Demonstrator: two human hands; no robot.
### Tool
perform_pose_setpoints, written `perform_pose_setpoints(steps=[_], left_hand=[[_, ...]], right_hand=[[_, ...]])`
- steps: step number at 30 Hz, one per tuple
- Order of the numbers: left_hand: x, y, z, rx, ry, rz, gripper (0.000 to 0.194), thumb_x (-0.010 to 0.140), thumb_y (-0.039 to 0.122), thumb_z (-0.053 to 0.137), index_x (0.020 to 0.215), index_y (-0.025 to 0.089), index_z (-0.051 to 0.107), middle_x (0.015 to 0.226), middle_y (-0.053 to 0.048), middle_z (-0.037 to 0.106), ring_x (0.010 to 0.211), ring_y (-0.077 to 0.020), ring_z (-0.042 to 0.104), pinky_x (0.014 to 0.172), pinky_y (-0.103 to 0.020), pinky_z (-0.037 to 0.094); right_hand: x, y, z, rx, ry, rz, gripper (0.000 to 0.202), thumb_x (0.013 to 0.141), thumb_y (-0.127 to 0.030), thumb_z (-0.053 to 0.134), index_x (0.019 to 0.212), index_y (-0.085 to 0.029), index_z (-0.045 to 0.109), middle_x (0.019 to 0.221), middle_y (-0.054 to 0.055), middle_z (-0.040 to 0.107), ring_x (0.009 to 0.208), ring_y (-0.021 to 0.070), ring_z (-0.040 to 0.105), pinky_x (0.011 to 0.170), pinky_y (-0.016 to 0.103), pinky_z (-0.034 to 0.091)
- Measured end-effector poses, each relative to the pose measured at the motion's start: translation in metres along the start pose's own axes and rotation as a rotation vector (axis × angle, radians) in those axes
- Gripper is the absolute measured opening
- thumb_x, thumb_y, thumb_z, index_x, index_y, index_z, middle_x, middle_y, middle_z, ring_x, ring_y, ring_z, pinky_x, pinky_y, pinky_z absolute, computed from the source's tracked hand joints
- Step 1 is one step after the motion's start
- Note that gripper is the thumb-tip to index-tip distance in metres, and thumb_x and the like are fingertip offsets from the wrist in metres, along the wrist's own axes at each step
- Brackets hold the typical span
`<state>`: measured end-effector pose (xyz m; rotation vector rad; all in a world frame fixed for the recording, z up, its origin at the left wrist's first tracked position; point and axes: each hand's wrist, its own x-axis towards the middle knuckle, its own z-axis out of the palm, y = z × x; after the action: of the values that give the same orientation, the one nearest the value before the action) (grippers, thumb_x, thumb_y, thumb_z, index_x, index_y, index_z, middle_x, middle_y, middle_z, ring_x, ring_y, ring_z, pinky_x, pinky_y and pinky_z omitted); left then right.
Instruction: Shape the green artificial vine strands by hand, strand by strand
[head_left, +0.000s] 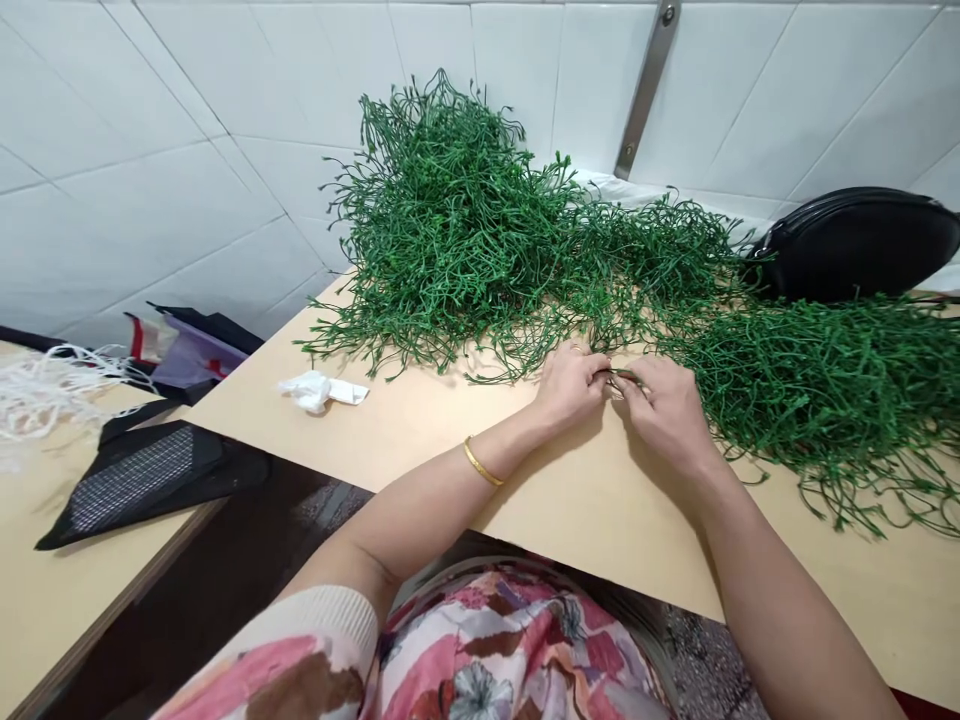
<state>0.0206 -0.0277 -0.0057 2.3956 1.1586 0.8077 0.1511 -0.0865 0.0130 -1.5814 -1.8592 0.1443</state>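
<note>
Above the pale wooden table [420, 425], my left hand [571, 385] and my right hand [667, 408] meet, fingertips almost touching. Both are closed in a pinch on a thin green plastic stem [621, 374], of which only a short piece shows between the fingers. Just beyond them rises a large heap of green artificial plant stems [457, 230] with small budded tips. A second heap of the same stems [832, 385] lies close to the right of my right hand. Loose strands reach toward my fingers from the far side.
A crumpled white tissue [315, 390] lies on the table's left part. At the back right rests a black bag [862, 243]. White tiled wall [247, 80] borders the far side. On another table at left are white strings [56, 390] and a black mesh piece [142, 478].
</note>
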Motion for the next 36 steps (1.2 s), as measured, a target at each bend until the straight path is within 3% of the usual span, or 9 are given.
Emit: perform_pose_setpoints(steps=[6, 9, 12, 16, 19, 23, 26, 32, 36], left_hand=[[-0.001, -0.009, -0.007, -0.359, 0.265, -0.022, 0.028, 0.072, 0.022, 0.058, 0.100, 0.016, 0.060, 0.099, -0.007, 0.056, 0.093, -0.0176, 0.051, 0.081, -0.031, 0.041], [-0.001, -0.010, -0.013, -0.399, 0.399, -0.066, 0.010, 0.073, 0.022, 0.057, 0.081, 0.016, 0.059, 0.088, -0.005, 0.056, 0.086, -0.0154, 0.051, 0.075, -0.029, 0.041], [-0.003, -0.007, -0.018, -0.486, 0.333, -0.082, 0.023, 0.080, 0.029, 0.052, 0.061, 0.017, 0.050, 0.063, 0.000, 0.049, 0.064, -0.0111, 0.047, 0.063, -0.026, 0.039], [-0.005, -0.004, -0.019, -0.381, 0.342, 0.097, 0.017, 0.077, 0.033, 0.057, 0.081, 0.017, 0.059, 0.082, -0.004, 0.060, 0.085, -0.0155, 0.050, 0.079, -0.030, 0.041], [-0.004, -0.006, -0.016, -0.280, 0.165, 0.116, 0.020, 0.077, 0.028, 0.057, 0.094, 0.018, 0.061, 0.088, -0.005, 0.063, 0.092, -0.0180, 0.048, 0.084, -0.033, 0.040], [0.000, -0.013, -0.010, -0.165, 0.091, -0.027, 0.014, 0.078, 0.020, 0.050, 0.087, 0.018, 0.060, 0.081, -0.004, 0.062, 0.085, -0.0182, 0.049, 0.078, -0.032, 0.040], [0.003, -0.014, -0.008, -0.077, 0.079, -0.066, 0.012, 0.075, 0.016, 0.046, 0.075, 0.019, 0.057, 0.072, -0.003, 0.058, 0.078, -0.0178, 0.048, 0.071, -0.031, 0.038], [0.002, -0.005, -0.002, 0.007, -0.006, -0.025, 0.009, 0.070, 0.016, 0.044, 0.062, 0.019, 0.047, 0.061, -0.002, 0.051, 0.068, -0.0166, 0.045, 0.063, -0.029, 0.033], [0.000, -0.006, 0.006, 0.010, -0.023, 0.094, 0.005, 0.068, 0.021, 0.048, 0.064, 0.019, 0.046, 0.061, -0.002, 0.050, 0.066, -0.0174, 0.043, 0.060, -0.029, 0.029]], right_hand=[[0.010, 0.012, 0.000, 1.043, 0.148, 0.541, 0.022, 0.062, -0.035, 0.071, 0.068, -0.019, 0.057, 0.067, -0.003, 0.055, 0.063, 0.0099, 0.051, 0.064, 0.026, 0.041], [0.012, 0.016, -0.002, 1.229, 0.121, 0.657, 0.029, 0.056, -0.037, 0.076, 0.067, -0.018, 0.057, 0.067, -0.003, 0.056, 0.061, 0.0078, 0.050, 0.062, 0.023, 0.043], [0.013, 0.017, -0.002, 1.304, 0.107, 0.690, 0.029, 0.055, -0.036, 0.077, 0.066, -0.017, 0.057, 0.065, -0.002, 0.056, 0.060, 0.0077, 0.051, 0.060, 0.023, 0.044], [0.012, 0.016, -0.001, 1.309, 0.081, 0.699, 0.028, 0.055, -0.034, 0.077, 0.065, -0.018, 0.057, 0.065, -0.003, 0.056, 0.059, 0.0077, 0.051, 0.060, 0.023, 0.045], [0.011, 0.014, -0.002, 1.263, 0.027, 0.689, 0.029, 0.055, -0.035, 0.077, 0.067, -0.018, 0.057, 0.066, -0.003, 0.056, 0.059, 0.0077, 0.050, 0.060, 0.023, 0.044], [0.008, 0.006, -0.002, 1.076, -0.135, 0.640, 0.031, 0.056, -0.040, 0.075, 0.062, -0.017, 0.054, 0.059, -0.003, 0.051, 0.054, 0.0076, 0.045, 0.052, 0.023, 0.036], [0.005, 0.001, -0.002, 0.892, -0.266, 0.489, 0.033, 0.063, -0.043, 0.069, 0.057, -0.017, 0.049, 0.053, -0.004, 0.044, 0.051, 0.0070, 0.037, 0.050, 0.024, 0.030], [0.002, -0.002, -0.014, 0.639, -0.442, 0.380, 0.032, 0.069, -0.043, 0.060, 0.056, -0.017, 0.046, 0.050, -0.003, 0.044, 0.047, 0.0073, 0.035, 0.048, 0.024, 0.025], [0.002, -0.004, -0.023, 0.579, -0.473, 0.284, 0.032, 0.071, -0.040, 0.058, 0.053, -0.017, 0.045, 0.046, -0.005, 0.041, 0.045, 0.0066, 0.032, 0.047, 0.024, 0.023]])
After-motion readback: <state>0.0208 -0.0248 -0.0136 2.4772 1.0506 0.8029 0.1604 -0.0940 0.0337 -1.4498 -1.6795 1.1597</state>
